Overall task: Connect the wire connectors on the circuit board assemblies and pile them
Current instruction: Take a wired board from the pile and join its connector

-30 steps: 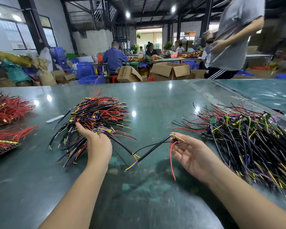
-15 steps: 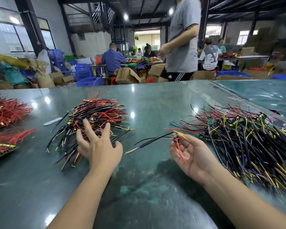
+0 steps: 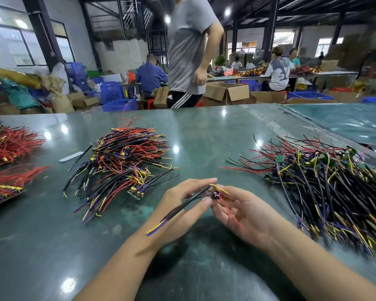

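Observation:
One circuit board assembly (image 3: 214, 194) with black, yellow, purple and red wires is held between both hands above the green table (image 3: 204, 131). My right hand (image 3: 245, 211) lies palm up and pinches the small board end, the red wire trailing over its palm. My left hand (image 3: 182, 205) pinches the black sheathed cable beside the board, fingers mostly straight; the cable's yellow and purple tips cross my left wrist. A pile of assemblies (image 3: 122, 164) lies left of centre. A larger, looser pile (image 3: 326, 183) lies at the right.
Two bundles of red wires (image 3: 11, 144) sit at the table's left edge, and a white strip (image 3: 71, 156) lies near the left pile. A person in a grey shirt (image 3: 189, 51) stands behind the far edge. Boxes, blue crates and seated workers fill the background.
My left hand left the left pile and came right to meet my right hand at the held assembly. The person in grey walked further left behind the table.

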